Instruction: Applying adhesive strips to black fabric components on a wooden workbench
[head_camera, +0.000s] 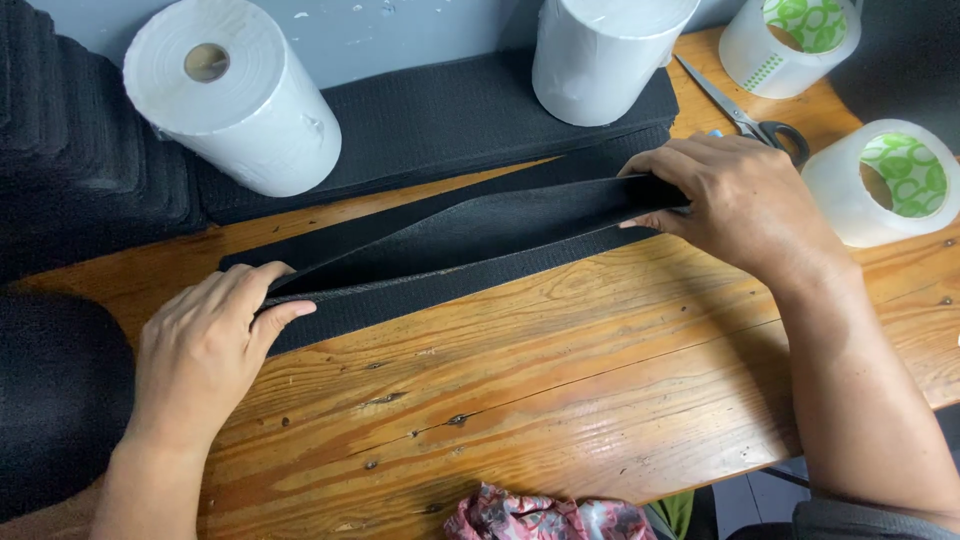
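Two hands grip a long black strip (450, 250) lying slantwise across the middle of the wooden table (560, 390). The left hand (205, 340) pinches its lower-left end; the right hand (735, 195) clamps the upper-right end. Behind it, black strips (430, 120) are stacked under two white rolls (235, 95) (600, 55). Scissors (745, 115) and two tape rolls (790, 40) (885, 180) crowd the upper right.

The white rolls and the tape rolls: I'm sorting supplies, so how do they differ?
The white rolls are opaque and wound nearly full around a small core; the tape rolls are translucent, showing a wide green-patterned core. The white rolls sit by the black foam strips; the tape rolls sit near the scissors. All rest on the wooden table.
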